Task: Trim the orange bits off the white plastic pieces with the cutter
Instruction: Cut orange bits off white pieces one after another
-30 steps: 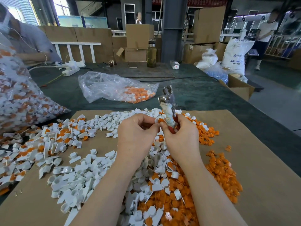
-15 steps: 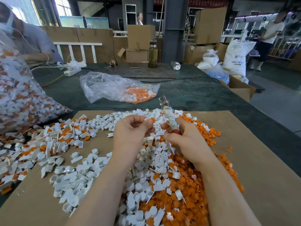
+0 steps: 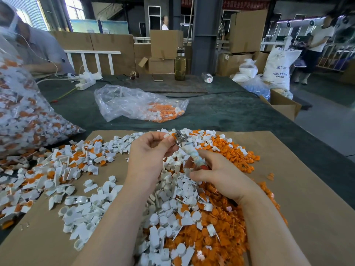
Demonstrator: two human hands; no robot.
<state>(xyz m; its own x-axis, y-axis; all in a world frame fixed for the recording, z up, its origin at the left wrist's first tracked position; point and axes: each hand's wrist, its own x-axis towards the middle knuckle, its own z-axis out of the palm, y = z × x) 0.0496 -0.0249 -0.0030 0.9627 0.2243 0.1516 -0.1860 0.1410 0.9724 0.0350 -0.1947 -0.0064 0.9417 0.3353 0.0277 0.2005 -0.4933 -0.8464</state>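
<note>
- Left hand: thumb and fingertips pinch a small white piece with an orange bit on it, held above the heap.
- Right hand: fingers curled round the wrapped handle of the cutter; metal head points up and left.
- Cutter head touches the orange bit, just beside the left fingertips.
- Heap of white pieces and orange scraps lies on cardboard below both hands.
- Clear bag of parts sits further back.
</note>
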